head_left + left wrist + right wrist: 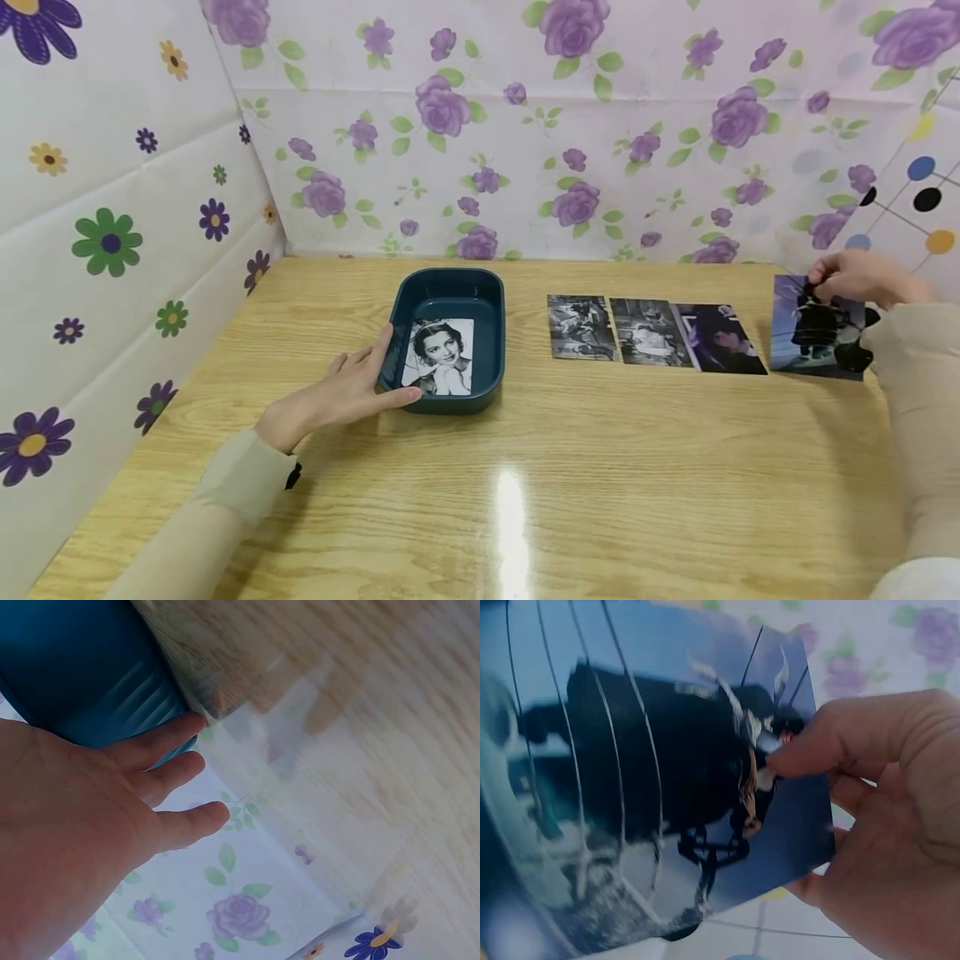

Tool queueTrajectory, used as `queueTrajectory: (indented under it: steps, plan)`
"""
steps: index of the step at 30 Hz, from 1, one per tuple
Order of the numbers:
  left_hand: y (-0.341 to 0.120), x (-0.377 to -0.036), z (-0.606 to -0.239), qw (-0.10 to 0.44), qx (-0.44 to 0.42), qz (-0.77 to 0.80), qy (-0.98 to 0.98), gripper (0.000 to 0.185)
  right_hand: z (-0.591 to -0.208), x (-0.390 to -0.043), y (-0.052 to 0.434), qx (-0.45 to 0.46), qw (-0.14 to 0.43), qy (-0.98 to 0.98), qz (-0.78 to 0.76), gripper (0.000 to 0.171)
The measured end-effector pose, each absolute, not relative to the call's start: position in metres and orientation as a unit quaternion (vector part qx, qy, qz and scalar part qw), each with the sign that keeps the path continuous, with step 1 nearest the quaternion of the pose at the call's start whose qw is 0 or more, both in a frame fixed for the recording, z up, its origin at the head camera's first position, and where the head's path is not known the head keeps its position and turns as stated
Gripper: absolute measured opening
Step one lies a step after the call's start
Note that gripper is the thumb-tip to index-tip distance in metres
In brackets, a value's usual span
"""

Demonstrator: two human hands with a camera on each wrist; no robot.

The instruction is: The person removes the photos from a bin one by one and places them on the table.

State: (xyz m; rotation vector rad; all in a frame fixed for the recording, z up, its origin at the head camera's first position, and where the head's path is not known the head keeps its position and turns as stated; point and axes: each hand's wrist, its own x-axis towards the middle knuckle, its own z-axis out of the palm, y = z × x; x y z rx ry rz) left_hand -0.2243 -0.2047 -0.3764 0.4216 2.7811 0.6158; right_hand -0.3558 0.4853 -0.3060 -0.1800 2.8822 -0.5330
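Observation:
A dark teal tray with raised walls stands left of the table's middle, and a black-and-white portrait photo lies in it. My left hand rests against the tray's left side, fingers spread and straight, thumb over the near rim. At the far right, my right hand pinches a bluish photo by its edge between thumb and fingers. In the right wrist view the photo shows dark figures and thin lines. The fingers behind it are partly hidden.
Left of the held photo, three more lie in a row: a grey photo, another grey one and a dark purple photo. A flowered cloth wall stands behind the wooden table, with another flowered wall at left.

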Motion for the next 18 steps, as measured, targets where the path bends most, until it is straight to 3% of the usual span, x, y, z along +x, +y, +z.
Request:
queueTrajectory:
  steps: [5, 12, 18]
  plan:
    - [-0.206, -0.224, -0.378, 0.125, 0.145, 0.21, 0.959, 0.11, -0.329, -0.362, 0.485, -0.067, 0.082, 0.982, -0.159, 0.008]
    - [-0.205, -0.225, -0.379, 0.123, 0.146, 0.208, 0.959, 0.11, -0.359, -0.365, 0.478, -0.043, 0.01, 0.993, -0.109, 0.011]
    - [-0.205, -0.225, -0.377, 0.128, 0.143, 0.21, 0.959, 0.11, -0.376, -0.37, 0.475, -0.031, 0.013, 0.993, -0.115, 0.014]
